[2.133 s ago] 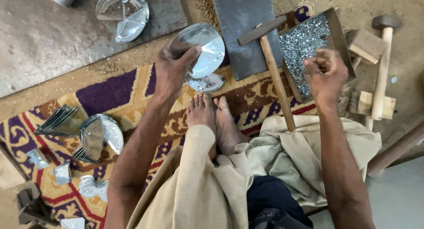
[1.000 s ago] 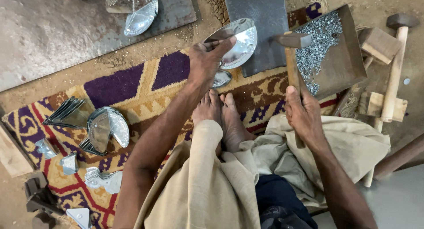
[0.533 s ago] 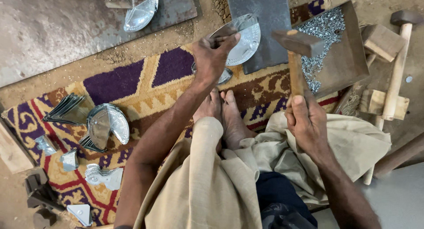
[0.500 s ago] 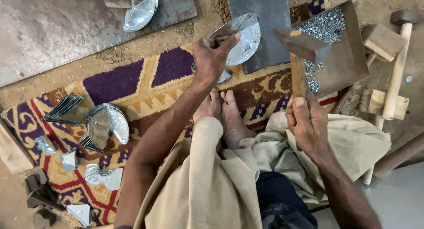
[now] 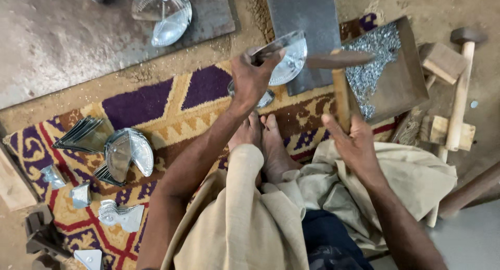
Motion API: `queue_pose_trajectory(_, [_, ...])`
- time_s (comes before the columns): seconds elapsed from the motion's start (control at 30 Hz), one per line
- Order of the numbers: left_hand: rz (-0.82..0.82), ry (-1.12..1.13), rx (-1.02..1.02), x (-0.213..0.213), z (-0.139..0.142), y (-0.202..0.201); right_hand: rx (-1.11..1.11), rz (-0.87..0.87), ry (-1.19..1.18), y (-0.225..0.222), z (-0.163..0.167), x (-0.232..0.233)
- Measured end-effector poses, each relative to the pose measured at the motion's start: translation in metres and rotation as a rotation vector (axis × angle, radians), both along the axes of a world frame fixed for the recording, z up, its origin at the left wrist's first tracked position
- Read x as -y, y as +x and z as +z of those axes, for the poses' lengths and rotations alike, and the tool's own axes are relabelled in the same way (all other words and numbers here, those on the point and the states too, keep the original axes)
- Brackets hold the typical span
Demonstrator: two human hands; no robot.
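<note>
Single head-worn view, looking steeply down from close above onto lap, feet and patterned rug (image 5: 156,100); frame edges probably slightly blurred.

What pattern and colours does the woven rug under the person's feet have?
The woven rug has purple, mustard-yellow and red geometric shapes, seen in the head view.

no packages, labels, signs or screens are showing anywhere in this view of the rug and the workshop floor.
</note>
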State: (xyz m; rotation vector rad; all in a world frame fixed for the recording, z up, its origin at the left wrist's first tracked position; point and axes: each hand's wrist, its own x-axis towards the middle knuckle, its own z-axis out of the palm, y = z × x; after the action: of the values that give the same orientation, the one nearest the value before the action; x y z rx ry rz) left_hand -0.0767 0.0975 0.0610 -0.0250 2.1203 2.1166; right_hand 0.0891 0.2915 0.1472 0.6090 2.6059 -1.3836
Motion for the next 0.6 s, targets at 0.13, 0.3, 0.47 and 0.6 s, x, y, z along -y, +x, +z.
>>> queue_pose_trajectory(0.13, [-0.010, -0.054, 0.019, 0.002, -0.005, -0.004, 0.115, -0.020, -0.195, 0.003, 0.012, -0.009])
queue_pose_trajectory(0.3, [-0.004, -0.061, 0.072, 0.001, -0.004, -0.004, -0.355, 0.086, -0.299, 0.007, 0.005, -0.025])
queue_pose_trajectory(0.47, [-0.019, -0.139, 0.110, 0.000, 0.000, -0.002, 0.086, 0.175, -0.030, -0.001, -0.020, -0.025])
queue_pose_trajectory(0.6, [-0.003, -0.060, 0.016, 0.007, 0.001, 0.000, 0.259, -0.072, -0.519, 0.004, -0.031, -0.011])
